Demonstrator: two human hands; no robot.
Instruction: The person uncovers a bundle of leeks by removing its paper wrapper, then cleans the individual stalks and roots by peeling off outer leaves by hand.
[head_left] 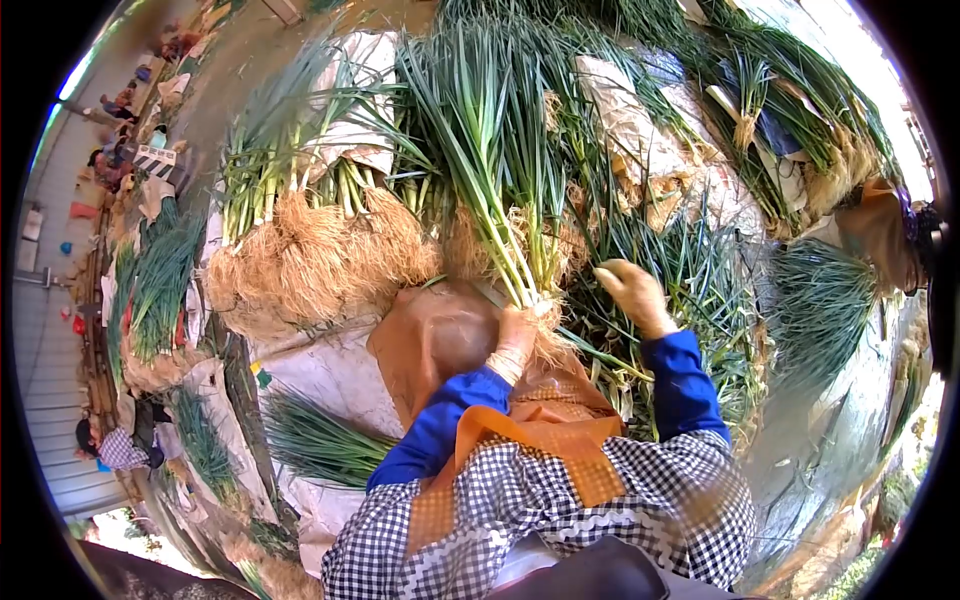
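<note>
My left hand is wrapped round the lower stalks of several green onions, just above their roots. Their long leaves point away from me, and the roots hang over my orange apron. To the right, my right hand is raised over a heap of loose green leaves. Its fingers are curled; whether they pinch anything is too small to make out. Big root clumps of bundled onions lie at the left of the held stalks.
Sacking lies among onions ahead. More bundles are at the right, and another is near my left elbow. Several people sit along the far left, one in a checked top at the lower left.
</note>
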